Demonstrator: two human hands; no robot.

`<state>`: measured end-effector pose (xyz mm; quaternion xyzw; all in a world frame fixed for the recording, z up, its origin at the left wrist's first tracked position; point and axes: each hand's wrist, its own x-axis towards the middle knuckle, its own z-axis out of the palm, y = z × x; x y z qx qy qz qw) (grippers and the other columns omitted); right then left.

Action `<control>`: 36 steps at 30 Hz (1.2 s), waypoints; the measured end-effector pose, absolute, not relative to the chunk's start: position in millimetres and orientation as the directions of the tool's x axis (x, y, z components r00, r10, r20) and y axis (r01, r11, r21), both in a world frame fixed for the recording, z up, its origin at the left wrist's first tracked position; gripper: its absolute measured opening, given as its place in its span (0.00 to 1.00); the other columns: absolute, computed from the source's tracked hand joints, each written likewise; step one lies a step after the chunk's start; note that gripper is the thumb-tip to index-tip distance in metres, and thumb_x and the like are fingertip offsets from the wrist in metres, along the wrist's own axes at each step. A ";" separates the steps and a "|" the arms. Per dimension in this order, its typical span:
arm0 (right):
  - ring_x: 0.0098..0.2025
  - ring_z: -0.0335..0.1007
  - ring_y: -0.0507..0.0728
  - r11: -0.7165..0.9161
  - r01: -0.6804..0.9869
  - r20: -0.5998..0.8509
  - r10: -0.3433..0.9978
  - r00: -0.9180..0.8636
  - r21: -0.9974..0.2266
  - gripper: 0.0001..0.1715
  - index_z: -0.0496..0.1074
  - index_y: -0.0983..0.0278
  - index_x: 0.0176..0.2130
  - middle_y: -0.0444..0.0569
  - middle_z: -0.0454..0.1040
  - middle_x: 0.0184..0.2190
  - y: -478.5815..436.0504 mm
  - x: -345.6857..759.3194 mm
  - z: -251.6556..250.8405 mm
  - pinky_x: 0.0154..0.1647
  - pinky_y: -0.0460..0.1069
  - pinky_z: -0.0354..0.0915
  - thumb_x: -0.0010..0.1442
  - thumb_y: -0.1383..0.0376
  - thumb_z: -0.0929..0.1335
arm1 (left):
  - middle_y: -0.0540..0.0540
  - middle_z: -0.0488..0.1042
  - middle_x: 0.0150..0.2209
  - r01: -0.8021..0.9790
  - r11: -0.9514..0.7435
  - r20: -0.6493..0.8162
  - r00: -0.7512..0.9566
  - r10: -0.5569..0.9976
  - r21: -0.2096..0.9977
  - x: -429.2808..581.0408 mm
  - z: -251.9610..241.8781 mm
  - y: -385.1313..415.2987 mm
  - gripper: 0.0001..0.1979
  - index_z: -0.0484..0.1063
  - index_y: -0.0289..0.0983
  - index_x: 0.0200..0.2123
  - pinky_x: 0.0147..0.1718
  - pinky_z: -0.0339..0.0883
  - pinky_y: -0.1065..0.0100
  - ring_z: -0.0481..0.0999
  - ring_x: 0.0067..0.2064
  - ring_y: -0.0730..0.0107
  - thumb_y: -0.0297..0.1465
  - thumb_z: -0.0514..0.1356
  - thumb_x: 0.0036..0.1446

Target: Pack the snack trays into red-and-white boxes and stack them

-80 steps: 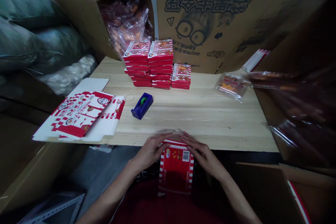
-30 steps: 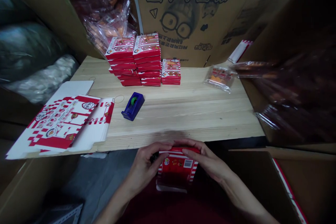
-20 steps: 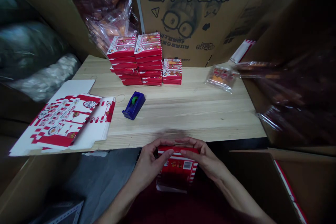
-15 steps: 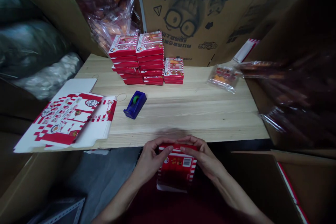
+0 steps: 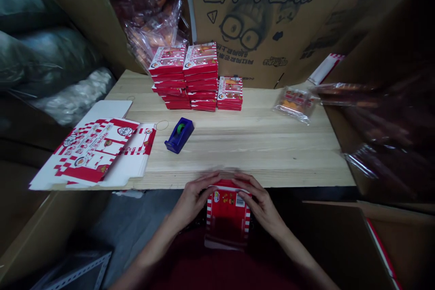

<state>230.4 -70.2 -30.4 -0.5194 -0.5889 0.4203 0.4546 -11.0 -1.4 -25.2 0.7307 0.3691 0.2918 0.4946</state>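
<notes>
Between my hands, at the front edge of the table, is a red and white cardboard box (image 5: 227,215) with a barcode on the face turned up. My left hand (image 5: 195,197) grips its far left corner, fingers curled over the far edge. On the far right corner my right hand (image 5: 256,197) does the same, thumb near the barcode. The box's near end hangs low in shadow, with a pale flap at its bottom. Past my hands on the table lies a blue tape dispenser (image 5: 180,136) with a green roll.
Stacked red boxes (image 5: 200,74) stand at the back. Flat printed cartons (image 5: 98,154) lie at the left. A clear packet (image 5: 295,103) is at the right. Large cardboard boxes (image 5: 254,22) border the table, one holding plastic-wrapped packets (image 5: 152,27). An open carton (image 5: 340,231) stands lower right.
My thumbs have moved apart, off the middle of the box's far edge towards its corners. The box's face now shows more fully. The view has shifted slightly left.
</notes>
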 end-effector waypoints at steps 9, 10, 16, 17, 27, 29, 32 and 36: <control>0.51 0.79 0.62 0.080 0.046 0.087 0.980 0.177 -0.996 0.08 0.85 0.55 0.41 0.51 0.84 0.46 -27.6 244.7 -9.2 0.53 0.57 0.72 0.62 0.57 0.75 | 0.40 0.72 0.65 0.253 -0.211 0.128 0.309 0.943 0.944 -19.7 -13.7 53.3 0.22 0.72 0.42 0.62 0.66 0.62 0.52 0.69 0.67 0.55 0.37 0.62 0.65; 0.51 0.79 0.62 0.108 0.053 0.117 0.971 0.209 -0.993 0.08 0.85 0.55 0.41 0.51 0.84 0.46 -22.2 249.9 -3.0 0.52 0.56 0.73 0.62 0.58 0.75 | 0.39 0.68 0.68 0.327 -0.207 0.154 0.181 0.971 0.922 -30.9 -13.7 69.3 0.26 0.70 0.41 0.63 0.67 0.60 0.52 0.65 0.69 0.54 0.38 0.65 0.63; 0.54 0.77 0.63 0.153 0.071 0.167 0.932 0.321 -0.986 0.09 0.84 0.56 0.42 0.52 0.82 0.49 -7.0 265.3 4.1 0.54 0.56 0.72 0.62 0.59 0.75 | 0.40 0.81 0.37 0.468 0.053 0.038 -0.184 0.982 0.882 -91.2 -33.7 146.5 0.11 0.78 0.37 0.32 0.52 0.69 0.51 0.78 0.51 0.47 0.40 0.68 0.51; 0.54 0.77 0.63 0.143 0.066 0.157 0.936 0.314 -0.987 0.09 0.84 0.56 0.43 0.52 0.82 0.49 -7.1 262.8 1.1 0.54 0.56 0.72 0.62 0.59 0.75 | 0.42 0.80 0.31 0.442 0.071 0.006 -0.169 0.986 0.894 -93.1 -38.1 152.1 0.12 0.77 0.38 0.28 0.47 0.71 0.54 0.79 0.45 0.49 0.40 0.68 0.50; 0.57 0.76 0.66 0.069 -0.005 0.062 0.924 0.378 -0.998 0.13 0.84 0.59 0.44 0.54 0.81 0.52 -24.8 252.3 -10.7 0.58 0.60 0.71 0.60 0.57 0.76 | 0.31 0.82 0.50 0.130 0.148 -0.125 -0.170 0.978 0.980 -88.4 -34.0 149.5 0.20 0.79 0.34 0.28 0.39 0.73 0.61 0.81 0.47 0.51 0.47 0.69 0.44; 0.56 0.76 0.67 0.056 -0.019 0.044 0.919 0.392 -0.998 0.14 0.84 0.59 0.44 0.55 0.81 0.53 -25.0 254.5 -10.4 0.58 0.62 0.71 0.60 0.57 0.76 | 0.29 0.81 0.51 0.102 0.146 -0.126 -0.179 0.976 0.984 -91.4 -35.9 140.9 0.21 0.77 0.33 0.26 0.39 0.73 0.60 0.81 0.47 0.51 0.48 0.68 0.44; 0.55 0.77 0.67 0.065 -0.008 0.056 0.906 0.418 -0.998 0.13 0.84 0.59 0.44 0.55 0.82 0.51 -23.0 251.5 -5.1 0.56 0.62 0.72 0.60 0.57 0.76 | 0.31 0.82 0.48 0.116 0.129 -0.101 -0.223 0.970 0.985 -94.6 -45.6 125.4 0.21 0.73 0.34 0.22 0.43 0.74 0.59 0.81 0.46 0.54 0.48 0.67 0.45; 0.53 0.78 0.65 0.265 0.107 0.285 0.846 0.451 -0.958 0.09 0.84 0.58 0.43 0.53 0.83 0.49 -19.2 238.0 20.6 0.54 0.61 0.72 0.62 0.61 0.75 | 0.35 0.82 0.42 0.204 0.096 -0.024 -0.330 0.944 0.974 -96.7 -48.7 108.0 0.18 0.72 0.36 0.21 0.48 0.71 0.58 0.79 0.46 0.55 0.44 0.68 0.48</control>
